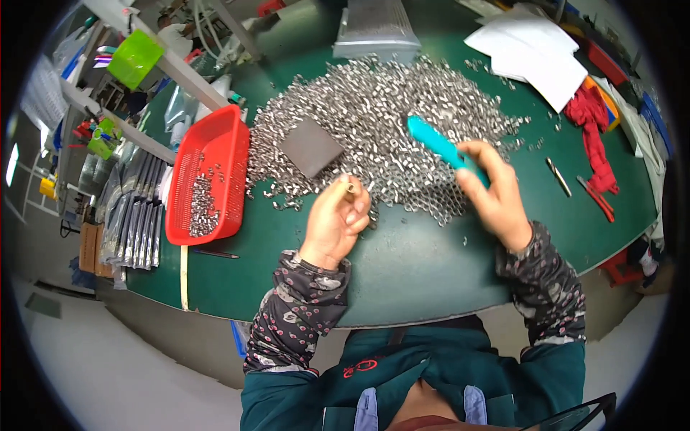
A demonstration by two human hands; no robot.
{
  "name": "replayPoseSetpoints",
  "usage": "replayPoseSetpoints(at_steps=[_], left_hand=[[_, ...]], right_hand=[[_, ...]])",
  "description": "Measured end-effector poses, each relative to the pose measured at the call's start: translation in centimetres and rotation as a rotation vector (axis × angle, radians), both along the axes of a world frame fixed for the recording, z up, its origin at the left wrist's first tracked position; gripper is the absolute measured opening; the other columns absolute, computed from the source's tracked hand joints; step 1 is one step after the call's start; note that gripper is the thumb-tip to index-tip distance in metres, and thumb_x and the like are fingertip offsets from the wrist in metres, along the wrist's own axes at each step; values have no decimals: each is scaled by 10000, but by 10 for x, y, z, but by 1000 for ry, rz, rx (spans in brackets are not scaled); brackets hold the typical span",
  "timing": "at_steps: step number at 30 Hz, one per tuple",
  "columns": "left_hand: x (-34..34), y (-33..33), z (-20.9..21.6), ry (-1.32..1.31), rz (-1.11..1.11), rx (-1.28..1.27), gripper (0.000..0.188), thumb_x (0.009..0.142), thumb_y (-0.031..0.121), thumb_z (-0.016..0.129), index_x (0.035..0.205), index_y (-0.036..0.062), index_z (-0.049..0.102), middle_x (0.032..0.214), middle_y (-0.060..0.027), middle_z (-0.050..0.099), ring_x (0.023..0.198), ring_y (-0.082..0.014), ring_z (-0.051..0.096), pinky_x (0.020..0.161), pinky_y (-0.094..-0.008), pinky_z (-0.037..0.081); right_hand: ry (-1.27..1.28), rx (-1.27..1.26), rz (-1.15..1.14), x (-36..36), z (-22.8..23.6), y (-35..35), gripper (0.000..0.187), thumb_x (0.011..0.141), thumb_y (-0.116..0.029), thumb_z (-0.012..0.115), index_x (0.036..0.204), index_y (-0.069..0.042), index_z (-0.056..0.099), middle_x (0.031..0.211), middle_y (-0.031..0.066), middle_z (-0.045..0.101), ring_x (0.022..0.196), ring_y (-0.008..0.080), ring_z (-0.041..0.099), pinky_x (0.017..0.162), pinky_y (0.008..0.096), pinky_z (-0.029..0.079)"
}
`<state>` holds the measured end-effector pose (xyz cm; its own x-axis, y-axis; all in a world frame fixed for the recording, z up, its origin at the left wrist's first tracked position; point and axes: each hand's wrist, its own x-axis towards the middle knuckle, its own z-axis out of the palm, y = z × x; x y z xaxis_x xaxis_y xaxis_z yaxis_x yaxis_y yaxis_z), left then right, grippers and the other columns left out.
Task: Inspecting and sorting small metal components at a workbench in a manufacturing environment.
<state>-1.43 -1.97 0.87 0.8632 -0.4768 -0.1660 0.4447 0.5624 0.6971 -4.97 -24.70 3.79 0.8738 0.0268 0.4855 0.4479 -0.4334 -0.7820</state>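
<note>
In my left hand (pixel 332 226) a small metal ring (pixel 351 187) is pinched between thumb and forefinger, its hollow end showing. My right hand (pixel 496 200) grips a slim teal tool (pixel 433 138) that points up and to the left; its kind I cannot make out. Both hands hover by the near edge of a broad heap of small shiny metal rings (pixel 388 122). A dark grey square block (pixel 312 148) rests on the heap, just beyond my left hand.
Left of the heap, a red plastic basket (pixel 233 161) holds some metal pieces. A pen (pixel 217 253) lies nearby on the green table (pixel 410 266). To the right are a metal pen-like tool (pixel 558 177), red-handled tool (pixel 596 200), red cloth (pixel 595 140) and white sheets (pixel 535 50). Plastic bags (pixel 377 29) lie behind.
</note>
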Motion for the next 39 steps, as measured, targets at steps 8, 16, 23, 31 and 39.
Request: replayPoseSetpoints(at_steps=[8, 16, 23, 31, 39], left_hand=[[0, -5, 7, -144, -31, 294, 80, 811, 97, 439, 799, 31, 483, 607, 15, 426, 453, -36, 310, 358, -164, 229], [-11, -29, 9, -1012, 124, 1469, 131, 648, 68, 614, 773, 59, 575, 706, -64, 504, 640, -216, 514, 569, -307, 410], [-7, -29, 3, -1028, 139, 1525, 107, 655, 85, 615, 751, 66, 571, 720, -70, 511, 679, -252, 521, 585, -334, 412], [4, -9, -1, -225, 15, 503, 95, 826, 151, 507, 844, 62, 478, 676, 16, 446, 508, -32, 339, 387, -143, 250], [7, 2, -4, -5, 19, 13, 79, 850, 136, 452, 864, 70, 494, 754, -48, 488, 486, -37, 334, 355, -137, 238]], right_hand=[[241, 498, -41, 13, -4, -17, 253, 819, -178, 509, 975, 18, 476, 761, 1, 506, 708, 47, 443, 640, 190, 364], [210, 438, -48, 8, -2, -18, 271, 810, -204, 526, 964, 14, 482, 782, 24, 533, 738, 63, 479, 652, 200, 383], [160, 428, -64, 12, -3, -19, 277, 806, -209, 532, 953, 21, 486, 781, 32, 540, 727, 70, 484, 640, 207, 392], [115, 379, -31, 17, -9, -19, 265, 798, -194, 539, 940, 24, 488, 770, 23, 528, 715, 67, 477, 629, 210, 387], [142, 217, -68, 12, -11, -18, 255, 782, -177, 548, 940, 14, 487, 755, 39, 541, 696, 73, 485, 616, 227, 394]])
